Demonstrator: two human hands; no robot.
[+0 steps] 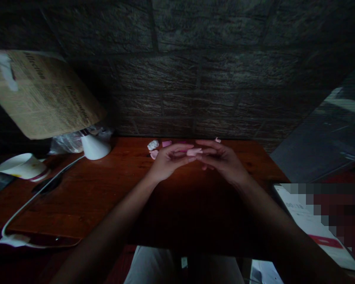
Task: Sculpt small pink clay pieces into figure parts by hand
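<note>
A small pale pink piece (194,152), soft-looking like clay or folded paper, is held up above the wooden table between my two hands. My left hand (170,157) pinches its left end between thumb and fingers. At the other end, my right hand (220,157) grips it with thumb and fingertips, its index finger lifted away. Just behind my left hand lie a crumpled white lump (153,145), a pink block (167,143) and a pale pink scrap (154,154). A darker pink piece (182,144) is partly hidden by my fingers.
Another pink scrap (218,139) lies by the table's back edge. On the left stand a paper-shaded lamp (96,148), its white cord (44,185) and a tipped paper cup (23,166). A phone or tablet (301,217) is at right. A brick-patterned wall (171,79) rises behind the table (85,197).
</note>
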